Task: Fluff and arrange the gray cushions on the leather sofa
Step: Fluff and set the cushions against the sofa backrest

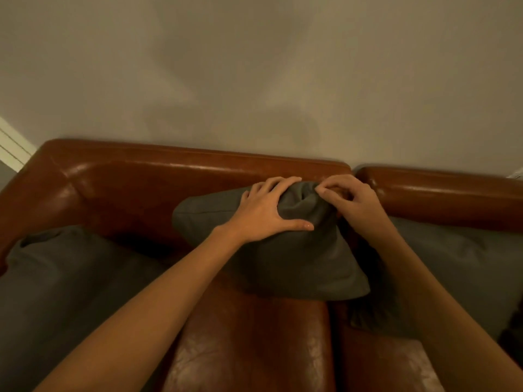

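A plain pale wall (254, 66) fills the upper half of the view, and below it runs a brown leather sofa (169, 171) whose glossy backrest shows a seam to the right of the hands. The middle cushion (297, 261), gray and plump, stands tilted against the backrest with its lower corner resting on the seat, right under both hands. The left hand (268, 210) lies spread over the cushion's top edge, fingers wrapped over the far side and thumb stretched along the near face, clenching the fabric so that it bunches into folds. The right hand (348, 199), just beside the left, pinches the same bunched top corner with curled fingers; how much fabric it grips is hidden by the knuckles. Both bare forearms reach in from the lower edge of the view. Well to the left of the left hand, a second gray cushion (62, 278) lies slumped in the sofa's corner against the armrest. To the right of the right hand, partly behind its forearm, a third gray cushion (458, 264) leans against the other backrest section. Below the hands the leather seat (249, 349) shows worn, pale patches. A strip of white trim (14, 148) shows at the far left edge.
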### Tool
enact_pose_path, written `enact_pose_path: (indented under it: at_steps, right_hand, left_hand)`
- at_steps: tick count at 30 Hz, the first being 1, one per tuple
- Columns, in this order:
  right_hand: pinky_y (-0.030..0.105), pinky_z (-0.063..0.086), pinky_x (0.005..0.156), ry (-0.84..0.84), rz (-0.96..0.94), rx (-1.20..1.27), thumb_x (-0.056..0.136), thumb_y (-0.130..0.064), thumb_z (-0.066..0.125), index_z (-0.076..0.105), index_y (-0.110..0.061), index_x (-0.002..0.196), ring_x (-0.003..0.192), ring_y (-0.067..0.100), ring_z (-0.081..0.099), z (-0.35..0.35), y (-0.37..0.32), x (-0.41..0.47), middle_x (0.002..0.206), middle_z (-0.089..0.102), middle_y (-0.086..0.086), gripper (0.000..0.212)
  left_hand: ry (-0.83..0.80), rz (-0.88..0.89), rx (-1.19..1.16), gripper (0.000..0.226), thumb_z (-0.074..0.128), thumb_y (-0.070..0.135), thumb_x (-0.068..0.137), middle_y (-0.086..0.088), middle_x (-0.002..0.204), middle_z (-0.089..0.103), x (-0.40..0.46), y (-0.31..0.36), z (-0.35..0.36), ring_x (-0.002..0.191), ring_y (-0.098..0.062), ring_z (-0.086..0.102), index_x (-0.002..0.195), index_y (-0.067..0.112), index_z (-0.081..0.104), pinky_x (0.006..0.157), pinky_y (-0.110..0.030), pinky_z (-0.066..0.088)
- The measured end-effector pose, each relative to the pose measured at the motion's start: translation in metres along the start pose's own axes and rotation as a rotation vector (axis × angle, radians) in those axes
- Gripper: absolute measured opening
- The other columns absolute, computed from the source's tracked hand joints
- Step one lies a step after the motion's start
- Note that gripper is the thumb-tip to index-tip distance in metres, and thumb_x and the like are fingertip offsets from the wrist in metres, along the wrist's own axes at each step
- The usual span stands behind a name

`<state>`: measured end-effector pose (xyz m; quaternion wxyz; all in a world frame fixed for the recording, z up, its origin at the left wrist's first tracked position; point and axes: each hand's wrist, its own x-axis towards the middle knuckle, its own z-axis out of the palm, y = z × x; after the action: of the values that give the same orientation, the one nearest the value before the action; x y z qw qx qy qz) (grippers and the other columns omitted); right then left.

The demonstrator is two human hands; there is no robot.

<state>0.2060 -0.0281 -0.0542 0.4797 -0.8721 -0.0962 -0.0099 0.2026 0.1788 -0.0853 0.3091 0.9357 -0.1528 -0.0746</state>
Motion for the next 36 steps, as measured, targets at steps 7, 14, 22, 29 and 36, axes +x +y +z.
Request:
enact_pose_path:
  at_steps: [7, 14, 22, 29, 36]
  right_hand:
    - [0.029, 0.031, 0.098, -0.338, 0.026, -0.559, 0.086, -0.036, 0.070, 0.076, -0.026, 0.097, 0.107, 0.011, 0.041, -0.027, -0.019, 0.019, 0.100, 0.049, -0.007, 0.016]
    - [0.026, 0.054, 0.082, -0.458, 0.286, -0.572, 0.080, -0.023, 0.078, 0.080, -0.015, 0.087, 0.091, 0.014, 0.065, -0.018, -0.009, 0.029, 0.091, 0.074, 0.000, 0.010]
    - [0.053, 0.038, 0.096, -0.499, 0.258, -0.882, 0.083, -0.033, 0.069, 0.071, -0.027, 0.087, 0.109, 0.022, 0.046, -0.015, 0.004, 0.017, 0.101, 0.060, -0.002, 0.007]
    - [0.048, 0.030, 0.097, -0.452, -0.020, -1.102, 0.096, -0.033, 0.047, 0.063, -0.025, 0.106, 0.112, 0.020, 0.040, -0.034, 0.011, 0.000, 0.112, 0.051, -0.003, 0.020]
    - [0.037, 0.046, 0.085, -0.166, 0.099, -0.459, 0.095, -0.026, 0.060, 0.069, -0.019, 0.097, 0.093, 0.018, 0.059, -0.075, 0.018, 0.011, 0.094, 0.063, -0.002, 0.012]
  left_hand:
    - [-0.056, -0.015, 0.070, 0.103, 0.059, 0.084, 0.061, 0.010, 0.153, 0.022, 0.008, 0.015, 0.015, 0.139, -0.029, 0.022, 0.147, 0.046, 0.017, 0.108, -0.062, 0.024]
    - [-0.101, 0.015, 0.118, 0.105, 0.057, 0.085, 0.062, 0.007, 0.157, 0.015, 0.011, 0.026, 0.036, 0.143, -0.030, 0.013, 0.148, 0.045, 0.013, 0.109, -0.068, 0.015]
    - [-0.118, 0.038, 0.114, 0.104, 0.058, 0.084, 0.063, 0.007, 0.157, 0.015, 0.008, 0.033, 0.054, 0.144, -0.030, 0.011, 0.149, 0.043, 0.015, 0.109, -0.070, 0.010]
    - [-0.105, 0.024, 0.147, 0.108, 0.052, 0.088, 0.063, 0.006, 0.158, 0.015, 0.013, 0.041, 0.062, 0.144, -0.032, 0.014, 0.150, 0.041, 0.010, 0.110, -0.069, 0.012]
    - [-0.126, -0.003, 0.129, 0.110, 0.057, 0.084, 0.064, 0.006, 0.159, 0.016, 0.018, 0.042, 0.049, 0.145, -0.028, 0.015, 0.151, 0.036, 0.010, 0.113, -0.064, 0.012]
